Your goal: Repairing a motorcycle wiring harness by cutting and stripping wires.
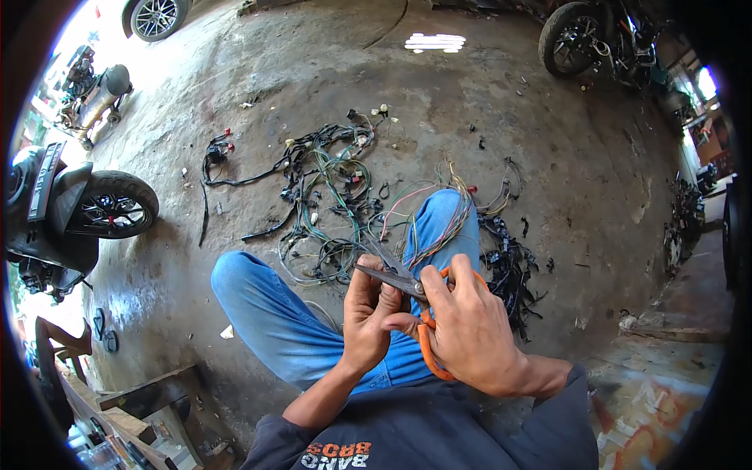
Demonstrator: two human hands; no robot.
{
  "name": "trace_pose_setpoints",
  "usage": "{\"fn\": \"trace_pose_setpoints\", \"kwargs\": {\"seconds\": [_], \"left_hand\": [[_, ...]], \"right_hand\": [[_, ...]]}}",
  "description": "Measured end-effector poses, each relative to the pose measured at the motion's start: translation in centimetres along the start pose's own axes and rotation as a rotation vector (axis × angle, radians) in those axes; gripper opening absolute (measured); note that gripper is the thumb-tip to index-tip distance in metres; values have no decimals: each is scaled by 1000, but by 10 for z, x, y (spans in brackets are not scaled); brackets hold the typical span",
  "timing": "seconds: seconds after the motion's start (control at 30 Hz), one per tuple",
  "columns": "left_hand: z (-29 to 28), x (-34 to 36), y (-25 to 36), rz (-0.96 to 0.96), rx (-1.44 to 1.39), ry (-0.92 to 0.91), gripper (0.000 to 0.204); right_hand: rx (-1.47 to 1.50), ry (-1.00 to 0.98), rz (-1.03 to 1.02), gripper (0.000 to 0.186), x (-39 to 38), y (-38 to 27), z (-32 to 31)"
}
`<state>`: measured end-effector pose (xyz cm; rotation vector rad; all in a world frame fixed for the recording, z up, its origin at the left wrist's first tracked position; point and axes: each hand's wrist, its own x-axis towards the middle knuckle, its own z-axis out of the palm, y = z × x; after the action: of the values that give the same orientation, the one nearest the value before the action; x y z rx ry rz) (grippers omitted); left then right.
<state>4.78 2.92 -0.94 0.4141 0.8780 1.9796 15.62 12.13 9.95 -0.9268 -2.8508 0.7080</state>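
Observation:
My right hand (474, 333) is closed around the orange handles of a pair of scissors (427, 345), whose dark blades stand apart and point to the upper left. My left hand (365, 321) is close by, fingers pinched together at the blades; what they grip is hidden. A bundle of thin coloured wires (453, 229) drapes over my right knee. Past my legs lies a tangled wiring harness (325, 160) with black sleeving, green wires and small connectors. To the right of that knee is a heap of shredded black tape (509, 262).
I sit on a stained concrete floor (564, 172) strewn with small scraps. A motorcycle's rear wheel (117, 205) stands at the left, another motorcycle wheel (570, 39) at the far right. A wooden bench (129, 427) is at lower left, with sandals (110, 339) near it.

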Motion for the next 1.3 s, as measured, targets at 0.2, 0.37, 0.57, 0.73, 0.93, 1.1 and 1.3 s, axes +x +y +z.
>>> {"fn": "trace_pose_setpoints", "kwargs": {"seconds": [0.2, 0.37, 0.57, 0.73, 0.93, 1.1, 1.3], "left_hand": [[21, 5, 11, -31, 31, 57, 14], [17, 4, 14, 33, 159, 27, 18], [13, 4, 14, 75, 291, 9, 19], [15, 2, 15, 42, 219, 5, 18], [23, 4, 16, 71, 211, 42, 12], [24, 4, 23, 41, 269, 17, 9], [12, 4, 20, 81, 305, -120, 10]], "right_hand": [[-78, 95, -86, 70, 0, 5, 2], [-81, 107, -85, 77, -2, 4, 4], [-23, 74, -40, 77, -4, 3, 6], [-9, 38, 1, 69, -4, 1, 7], [-34, 71, -19, 68, -5, 2, 11], [-62, 74, -13, 66, -7, 4, 8], [-37, -79, 19, 46, -4, 6, -5]]}}
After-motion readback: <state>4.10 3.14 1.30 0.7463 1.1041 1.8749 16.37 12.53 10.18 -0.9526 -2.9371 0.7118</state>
